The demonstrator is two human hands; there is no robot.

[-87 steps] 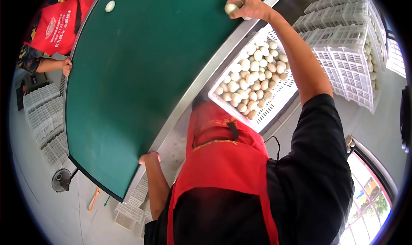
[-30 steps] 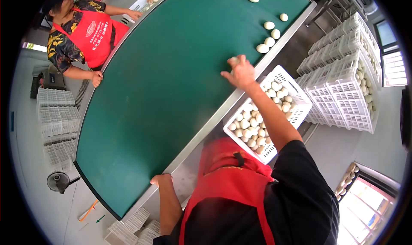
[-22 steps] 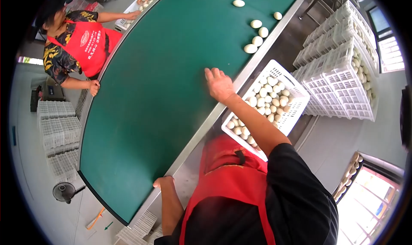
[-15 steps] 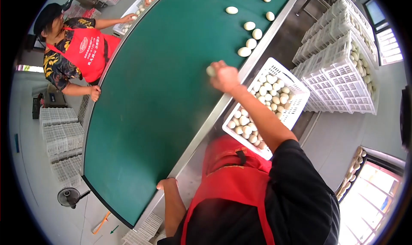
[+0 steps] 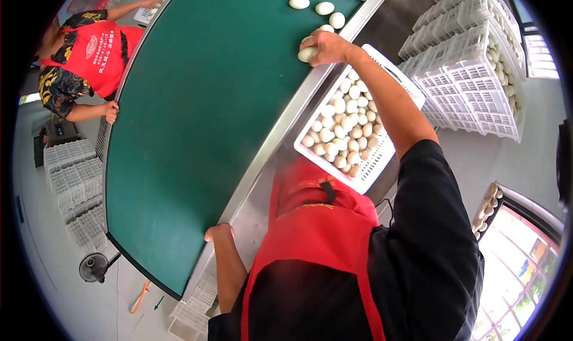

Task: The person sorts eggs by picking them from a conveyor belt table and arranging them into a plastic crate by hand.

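My right hand (image 5: pixel 327 47) is closed around an egg (image 5: pixel 307 54) at the near metal edge of the green belt (image 5: pixel 197 102). Another egg (image 5: pixel 326 28) lies just beyond my fingers, partly hidden. Several more pale eggs (image 5: pixel 299 3) rest on the belt toward the top. Below my right forearm, a white crate (image 5: pixel 371 181) holds many eggs (image 5: pixel 340 119). My left hand (image 5: pixel 219 232) rests on the belt's metal rim (image 5: pixel 239 192) lower down, fingers curled over the edge, holding no egg that I can see.
A co-worker in a red apron (image 5: pixel 98 53) stands across the belt, one hand on its far rim and the other at a white crate (image 5: pixel 145 14). Stacked crates (image 5: pixel 471 78) with eggs stand at the right. More stacked crates (image 5: pixel 74 177) and a fan (image 5: pixel 94 267) are at the left.
My right hand went from the open belt surface to the near edge by the row of eggs and has closed on an egg. The whole view has shifted. My left hand stays on the rim.
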